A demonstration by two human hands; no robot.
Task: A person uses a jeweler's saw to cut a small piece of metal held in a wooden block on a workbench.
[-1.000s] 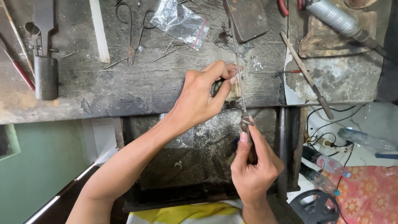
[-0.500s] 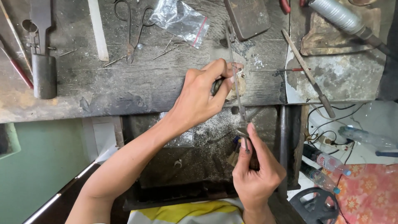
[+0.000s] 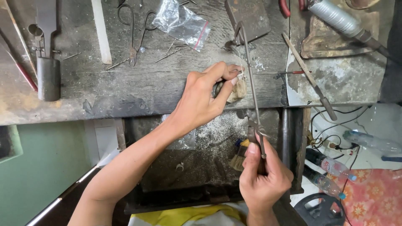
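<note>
Bare bench [image 3: 125, 83] left of the hands; scissors [image 3: 134, 29], plastic bag [image 3: 182, 21] crowd beyond (file [image 3: 310, 77] right).

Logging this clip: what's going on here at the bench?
A person works at a worn wooden bench. The left hand pinches a small metal piece against a wooden peg at the bench edge. The right hand holds the handle of a thin-bladed saw frame, its blade running up beside the piece. Scissors and a plastic bag lie behind.

A small clear plastic zip bag [image 3: 181, 21] with a red seal strip lies crumpled on the workbench [image 3: 104, 90] top — far side, near the scissors [image 3: 133, 31]. Two clear plastic bottles [image 3: 327, 175] with red-and-white labels lie on the floor at right.
</note>
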